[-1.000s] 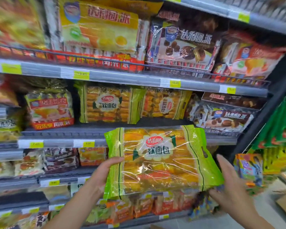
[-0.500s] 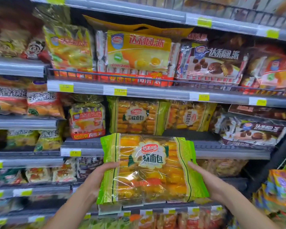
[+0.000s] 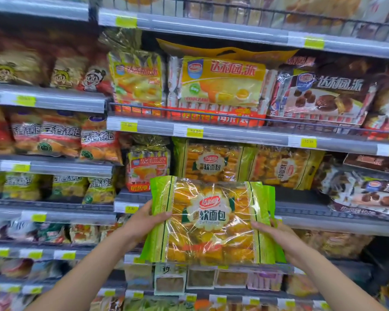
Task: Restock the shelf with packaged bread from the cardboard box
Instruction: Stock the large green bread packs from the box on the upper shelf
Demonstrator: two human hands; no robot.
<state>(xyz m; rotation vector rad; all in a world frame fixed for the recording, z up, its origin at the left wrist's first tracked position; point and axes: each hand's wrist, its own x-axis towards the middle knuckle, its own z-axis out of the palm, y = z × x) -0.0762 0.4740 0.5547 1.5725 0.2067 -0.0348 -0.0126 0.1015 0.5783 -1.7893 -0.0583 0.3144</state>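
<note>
I hold a large bread pack [image 3: 211,223] with green side strips and golden rolls upright in front of the shelving. My left hand [image 3: 147,219] grips its left edge and my right hand [image 3: 271,232] grips its right edge. Just behind and above the pack, two packs of the same bread [image 3: 213,163] [image 3: 284,168] stand side by side on the middle shelf [image 3: 301,212]. The held pack's top edge overlaps the bottom of the left one in view. The cardboard box is out of sight.
A small red-and-yellow cake bag [image 3: 147,166] stands left of the shelved bread, and chocolate cake packs [image 3: 366,191] lie to the right. The shelf above [image 3: 234,131] has a wire rail and big cake packs. Snack bags [image 3: 54,135] fill the left bays.
The bread pack has risen toward the middle shelf and now stands straighter. My right hand, open beside it a second ago, now grips its right edge. The view has shifted left and closer.
</note>
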